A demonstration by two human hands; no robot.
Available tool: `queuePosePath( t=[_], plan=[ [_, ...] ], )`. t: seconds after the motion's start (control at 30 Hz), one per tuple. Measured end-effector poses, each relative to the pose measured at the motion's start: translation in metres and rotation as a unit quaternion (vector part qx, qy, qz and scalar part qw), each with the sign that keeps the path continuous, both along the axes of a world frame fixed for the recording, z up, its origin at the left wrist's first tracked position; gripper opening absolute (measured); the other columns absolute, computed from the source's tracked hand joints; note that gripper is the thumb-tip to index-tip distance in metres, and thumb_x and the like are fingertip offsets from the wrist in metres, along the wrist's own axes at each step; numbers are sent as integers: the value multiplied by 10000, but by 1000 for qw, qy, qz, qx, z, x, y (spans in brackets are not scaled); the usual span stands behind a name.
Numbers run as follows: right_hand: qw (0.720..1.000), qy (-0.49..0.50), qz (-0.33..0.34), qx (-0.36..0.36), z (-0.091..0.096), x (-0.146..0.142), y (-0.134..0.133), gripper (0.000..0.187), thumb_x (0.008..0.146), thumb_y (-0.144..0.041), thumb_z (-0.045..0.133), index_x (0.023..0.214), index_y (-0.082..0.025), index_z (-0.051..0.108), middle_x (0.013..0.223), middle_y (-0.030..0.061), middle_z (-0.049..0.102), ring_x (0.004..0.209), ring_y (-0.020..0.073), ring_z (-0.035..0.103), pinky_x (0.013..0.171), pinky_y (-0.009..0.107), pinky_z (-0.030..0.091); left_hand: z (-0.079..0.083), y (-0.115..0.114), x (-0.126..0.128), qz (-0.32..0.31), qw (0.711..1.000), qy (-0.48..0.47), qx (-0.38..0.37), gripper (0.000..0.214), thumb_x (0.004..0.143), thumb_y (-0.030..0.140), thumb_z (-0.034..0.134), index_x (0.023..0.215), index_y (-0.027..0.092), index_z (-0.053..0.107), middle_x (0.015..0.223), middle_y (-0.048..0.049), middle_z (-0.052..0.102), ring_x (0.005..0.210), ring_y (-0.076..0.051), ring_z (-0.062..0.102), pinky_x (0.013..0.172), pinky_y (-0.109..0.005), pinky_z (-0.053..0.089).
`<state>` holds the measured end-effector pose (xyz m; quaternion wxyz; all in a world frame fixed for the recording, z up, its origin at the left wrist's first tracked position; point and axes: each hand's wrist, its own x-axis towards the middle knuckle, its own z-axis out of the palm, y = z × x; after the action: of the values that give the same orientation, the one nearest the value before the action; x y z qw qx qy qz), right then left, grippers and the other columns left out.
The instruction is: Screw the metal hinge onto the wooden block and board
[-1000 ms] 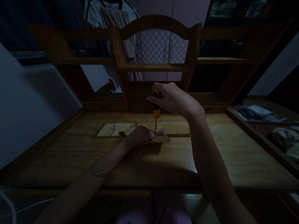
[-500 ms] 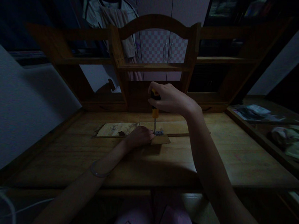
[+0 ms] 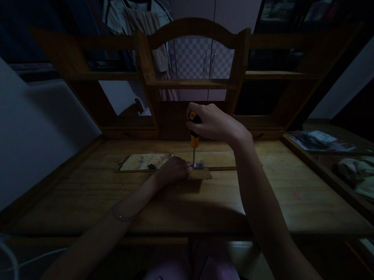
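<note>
My right hand (image 3: pixel 209 120) is closed around the yellow-and-black handle of a screwdriver (image 3: pixel 194 141), held upright. Its shaft points down to a small metal hinge (image 3: pixel 198 166), and the tip meets the hinge's left end beside my left fingertips. The hinge lies across a small wooden piece (image 3: pixel 201 173) and a long flat board (image 3: pixel 223 159) on the desk. My left hand (image 3: pixel 176 169) rests low over the board, its fingers pressed together at the left end of the small wooden piece. What those fingertips pinch is partly hidden.
The wooden desk (image 3: pixel 115 201) has a shelf unit (image 3: pixel 192 85) along its back. A side shelf with plastic-wrapped items (image 3: pixel 321 138) and a cloth (image 3: pixel 365 175) stands at the right. A white cable (image 3: pixel 40 255) runs at the lower left. Clothes (image 3: pixel 144 18) hang behind.
Both hands stay almost in place, with the screwdriver still upright on the hinge. The view has shifted very slightly.
</note>
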<state>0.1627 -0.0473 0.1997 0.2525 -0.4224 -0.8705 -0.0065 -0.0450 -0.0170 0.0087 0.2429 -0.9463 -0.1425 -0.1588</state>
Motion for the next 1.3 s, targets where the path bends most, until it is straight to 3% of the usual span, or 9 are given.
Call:
queuePosePath(
  t=[0.53, 0.8, 1.3],
  plan=[
    [998, 30, -30, 39, 8, 14, -1, 175, 962, -268, 564, 1096, -189, 644, 976, 84, 707, 911, 236, 623, 800, 339, 428, 2, 2, 0, 31, 998, 33, -45, 118, 951, 153, 601, 938, 153, 718, 874, -84, 743, 736, -181, 669, 655, -283, 450],
    [999, 18, -19, 19, 7, 13, -2, 197, 944, -262, 572, 1091, -168, 664, 946, 81, 699, 888, 224, 609, 774, 330, 433, 3, 2, 4, 72, 994, 31, -70, 94, 875, 137, 623, 834, 135, 707, 754, -79, 714, 693, -208, 683, 612, -290, 447],
    [1000, 16, -16, 17, 8, 10, -3, 180, 945, -257, 581, 1070, -163, 670, 877, 72, 681, 821, 211, 614, 757, 333, 434, 5, 0, 6, 91, 992, 26, -86, 102, 877, 167, 601, 822, 144, 684, 736, -82, 703, 658, -207, 675, 600, -289, 469]
  ],
)
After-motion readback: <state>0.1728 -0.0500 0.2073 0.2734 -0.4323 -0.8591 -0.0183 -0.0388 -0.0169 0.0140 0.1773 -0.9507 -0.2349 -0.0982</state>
